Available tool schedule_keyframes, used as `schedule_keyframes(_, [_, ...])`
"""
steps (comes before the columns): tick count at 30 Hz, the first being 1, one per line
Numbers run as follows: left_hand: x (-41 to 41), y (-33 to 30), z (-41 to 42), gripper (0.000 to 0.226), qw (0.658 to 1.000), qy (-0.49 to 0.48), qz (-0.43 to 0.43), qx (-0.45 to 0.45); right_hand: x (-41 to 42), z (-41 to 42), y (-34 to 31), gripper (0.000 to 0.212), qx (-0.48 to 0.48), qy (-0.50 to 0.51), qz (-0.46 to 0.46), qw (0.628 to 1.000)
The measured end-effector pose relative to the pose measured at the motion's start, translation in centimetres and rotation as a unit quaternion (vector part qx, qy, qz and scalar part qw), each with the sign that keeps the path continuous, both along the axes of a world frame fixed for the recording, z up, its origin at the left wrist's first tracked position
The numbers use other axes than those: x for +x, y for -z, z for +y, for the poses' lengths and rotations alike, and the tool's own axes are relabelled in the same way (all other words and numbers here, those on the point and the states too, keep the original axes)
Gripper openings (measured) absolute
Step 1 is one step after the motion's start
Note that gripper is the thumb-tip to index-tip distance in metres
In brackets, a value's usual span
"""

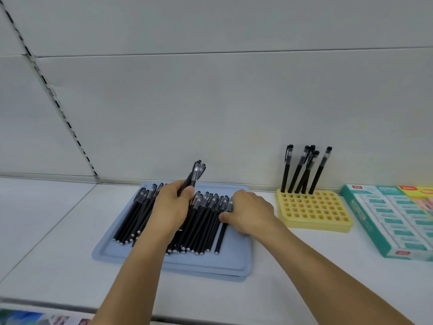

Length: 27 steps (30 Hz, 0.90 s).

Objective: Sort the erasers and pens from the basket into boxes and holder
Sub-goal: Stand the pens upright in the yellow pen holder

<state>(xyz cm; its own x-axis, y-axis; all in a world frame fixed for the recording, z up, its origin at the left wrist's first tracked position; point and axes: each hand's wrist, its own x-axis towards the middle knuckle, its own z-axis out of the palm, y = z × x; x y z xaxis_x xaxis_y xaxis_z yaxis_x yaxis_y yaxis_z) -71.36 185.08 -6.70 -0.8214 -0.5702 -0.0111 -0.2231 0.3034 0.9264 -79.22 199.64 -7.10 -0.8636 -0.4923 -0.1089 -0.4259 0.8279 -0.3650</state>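
White shelf (58, 242) against grey wall panels (210, 102). Blue tray (112, 252) mid-shelf carries loose pens (206, 221); left hand (172, 205) grips a bunch, right hand (249, 212) pinches one. Yellow holder (314, 212) near right edge.

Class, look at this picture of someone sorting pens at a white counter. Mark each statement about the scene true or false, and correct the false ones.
1. The left hand holds a small bunch of black pens raised above the blue tray. True.
2. The yellow holder has every hole filled. False: only a few pens stand along its back row; most holes are bare.
3. The right hand rests on the pens lying on the tray. True.
4. The holder stands left of the tray. False: it stands to the tray's right.
5. A teal box lies to the right of the holder. True.
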Motion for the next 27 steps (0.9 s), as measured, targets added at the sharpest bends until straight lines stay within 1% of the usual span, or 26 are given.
schedule_keyframes(3, [0.4, -0.4, 1.0, 0.019, 0.993, -0.021, 0.063, 0.094, -0.3, -0.4, -0.4, 0.031, 0.007, 0.008, -0.039, 0.999])
schedule_keyframes(6, [0.6, -0.6, 1.7, 0.024, 0.985, -0.022, 0.093, 0.142, -0.3, -0.6, -0.7, 0.03, -0.025, 0.027, -0.093, 0.995])
schedule_keyframes(7, [0.6, -0.5, 1.9, 0.025, 0.982, -0.019, 0.102, 0.159, -0.4, -0.4, -0.7, 0.029, -0.053, 0.034, -0.114, 0.991])
schedule_keyframes(9, [0.4, -0.5, 2.5, 0.025, 0.971, -0.001, 0.12, 0.209, -0.4, 0.6, -1.0, 0.027, -0.141, 0.053, -0.168, 0.974])
schedule_keyframes(11, [0.0, -0.6, 3.4, 0.021, 0.947, 0.024, 0.144, 0.285, -0.5, 2.8, -1.5, 0.021, -0.253, 0.066, -0.212, 0.942])
schedule_keyframes(12, [-0.3, -0.6, 3.9, 0.02, 0.933, 0.037, 0.154, 0.324, -0.6, 4.3, -1.9, 0.02, -0.303, 0.071, -0.217, 0.925])
schedule_keyframes(15, [-1.5, -0.7, 5.6, 0.024, 0.891, 0.081, 0.167, 0.415, -1.5, 10.0, -3.4, 0.013, -0.419, 0.093, -0.172, 0.887])
schedule_keyframes(17, [-2.3, -0.8, 6.9, 0.024, 0.873, 0.096, 0.171, 0.446, -2.4, 13.7, -4.3, 0.004, -0.479, 0.126, -0.101, 0.863])
schedule_keyframes(19, [-3.0, -0.9, 8.3, 0.022, 0.863, 0.096, 0.17, 0.465, -3.6, 16.5, -4.9, 0.016, -0.513, 0.166, -0.018, 0.842])
schedule_keyframes(20, [-3.3, -1.0, 9.0, 0.021, 0.862, 0.095, 0.169, 0.469, -4.3, 17.5, -5.0, 0.016, -0.517, 0.181, 0.014, 0.836])
schedule_keyframes(21, [-3.6, -1.0, 9.5, 0.019, 0.862, 0.095, 0.167, 0.469, -5.0, 18.2, -4.8, 0.013, -0.507, 0.188, 0.038, 0.84])
schedule_keyframes(23, [-4.0, -0.9, 10.5, 0.018, 0.87, 0.1, 0.16, 0.456, -6.4, 18.7, -3.9, 0.01, -0.466, 0.186, 0.062, 0.863])
schedule_keyframes(27, [-4.2, -0.6, 12.0, 0.019, 0.902, 0.1, 0.141, 0.396, -8.3, 18.6, -1.8, 0.006, -0.382, 0.169, 0.092, 0.904])
